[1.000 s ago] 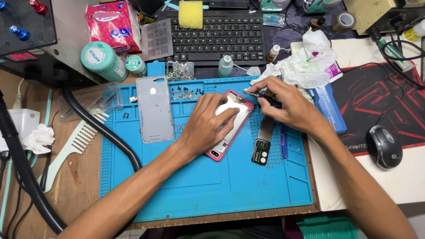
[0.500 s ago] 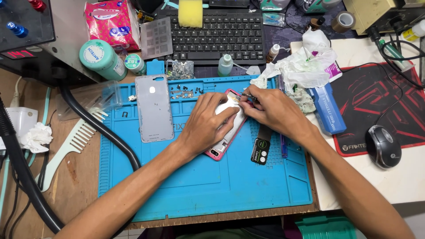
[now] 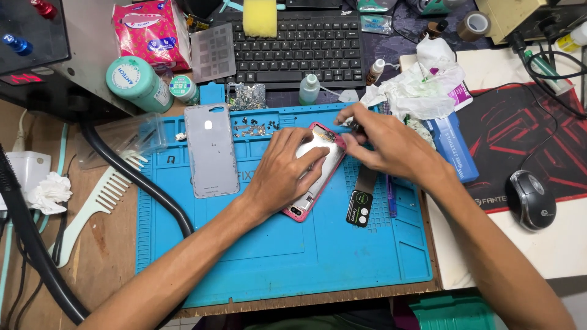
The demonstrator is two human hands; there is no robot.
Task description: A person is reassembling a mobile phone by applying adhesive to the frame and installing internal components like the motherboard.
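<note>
A phone in a pink frame (image 3: 318, 174) lies tilted on the blue work mat (image 3: 287, 263). My left hand (image 3: 287, 171) presses flat on it and covers most of its back. My right hand (image 3: 382, 143) is at the phone's upper right corner, fingers pinched on a thin tool (image 3: 346, 124) whose tip touches the frame. A grey phone back cover (image 3: 211, 150) rests on the mat to the left. A small black tool with a green label (image 3: 362, 205) lies just right of the phone.
Small screws and parts (image 3: 251, 125) sit at the mat's top edge. Behind are a keyboard (image 3: 299, 52), a yellow sponge (image 3: 260, 17), small bottles (image 3: 309, 88), a teal jar (image 3: 137, 82) and crumpled tissue (image 3: 422, 88). A mouse (image 3: 531, 208) is right; a comb (image 3: 92, 208) and black hose (image 3: 140, 183) left.
My right hand has shifted left and slightly up toward the phone's top corner. My left hand keeps pressing on the phone.
</note>
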